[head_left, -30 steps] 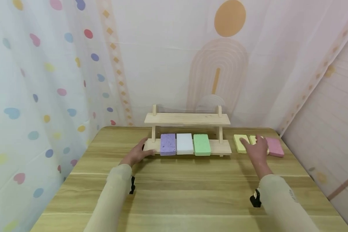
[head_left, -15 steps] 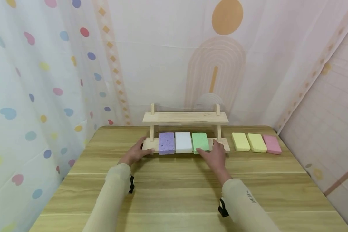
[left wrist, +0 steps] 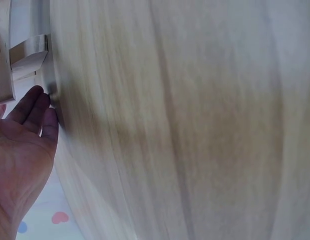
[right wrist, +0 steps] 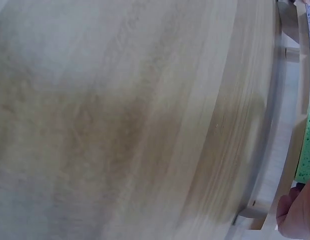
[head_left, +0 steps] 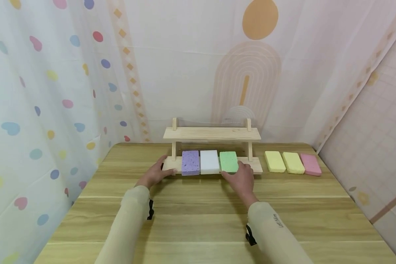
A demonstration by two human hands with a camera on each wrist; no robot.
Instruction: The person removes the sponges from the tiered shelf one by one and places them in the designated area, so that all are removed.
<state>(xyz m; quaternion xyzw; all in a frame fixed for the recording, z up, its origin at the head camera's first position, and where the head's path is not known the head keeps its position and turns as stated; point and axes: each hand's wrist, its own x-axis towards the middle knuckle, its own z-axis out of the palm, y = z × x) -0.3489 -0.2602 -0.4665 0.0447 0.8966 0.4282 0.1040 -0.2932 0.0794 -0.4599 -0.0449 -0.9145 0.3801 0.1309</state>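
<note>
A two-tier wooden shelf stands on the table, its upper board bare. Along the lower board lie a purple sponge, a white sponge and a green sponge. My left hand holds the lower board's left end, thumb at the front edge; in the left wrist view this hand's fingers reach past the board's end. My right hand grips the green sponge, thumb at its front edge and fingers along its right side. The right wrist view catches part of that hand beside the green sponge.
Two yellow sponges and a pink sponge lie in a row on the wood-grain table, right of the shelf. A patterned curtain hangs close behind and on both sides.
My right hand has moved left from above the yellow sponges to the green sponge and taken hold of it. My left hand has stayed at the shelf's left end.
</note>
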